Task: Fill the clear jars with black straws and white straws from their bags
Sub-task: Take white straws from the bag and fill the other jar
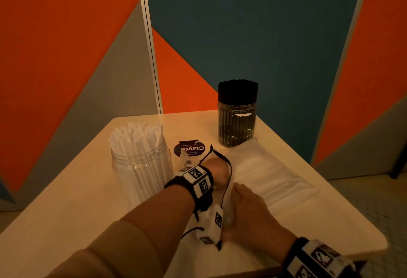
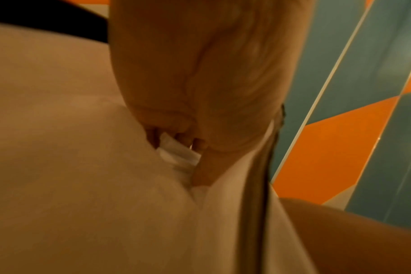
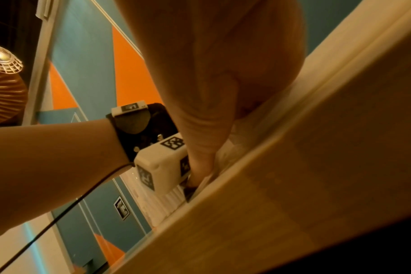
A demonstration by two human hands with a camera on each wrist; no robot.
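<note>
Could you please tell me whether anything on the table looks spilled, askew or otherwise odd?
Nothing spilled. Both jars stand upright: white straws fan unevenly above theirs, black straws stand even. Only oddity: a torn label patch on the black-straw jar.

Your left forearm wears a tan ribbed sleeve (image 1: pixel 114 247) pushed up short of the wrist. Above it sits a black wrist strap (image 1: pixel 199 192) carrying a white block (image 1: pixel 196 175) printed with black square-pattern markers. At 6 o'clock from that strap hangs a white camera housing (image 1: pixel 211 222) with the same markers on its faces, and a thin black cable (image 3: pixel 66 209) trails from it. A black cord (image 1: pixel 220 159) loops past your left hand (image 1: pixel 217 173). Your right hand (image 1: pixel 248 209) has a matching black band with white marker blocks (image 1: pixel 317 258) at the wrist.
</note>
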